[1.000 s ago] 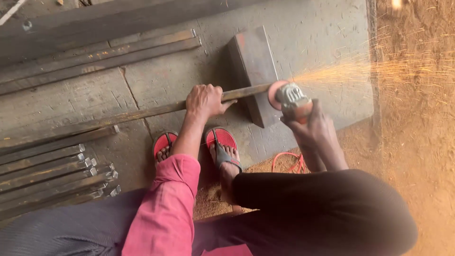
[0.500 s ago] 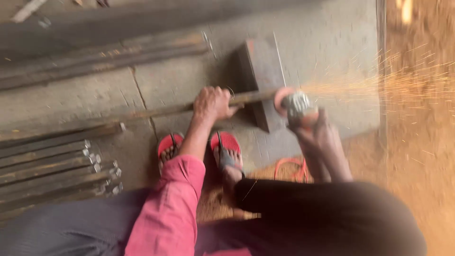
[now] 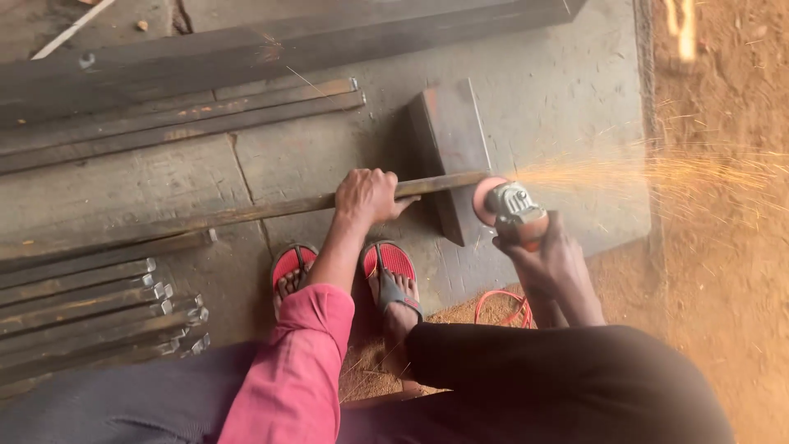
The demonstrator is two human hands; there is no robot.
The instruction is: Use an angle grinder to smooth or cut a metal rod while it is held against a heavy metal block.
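Here, left hand [image 3: 367,196]: pressing down, fingers wrapped over a long steel bar [image 3: 246,212] that is lying across a concrete slab [image 3: 559,99] and resting on a dark steel block [image 3: 450,140]. Right hand [image 3: 549,255]: gripping an angle grinder [image 3: 514,210], its disc apparently meeting the bar's end, though glare is blurring the contact. Sparks [image 3: 657,173] are streaming rightward over sandy ground. Cut bars [image 3: 90,312] are lying stacked at left; red sandals [image 3: 390,261] are sitting below the bar.

Soft, even daylight lit the scene; shadows were faint, the sparks [image 3: 657,177] glared orange, and the picture was mostly sharp.
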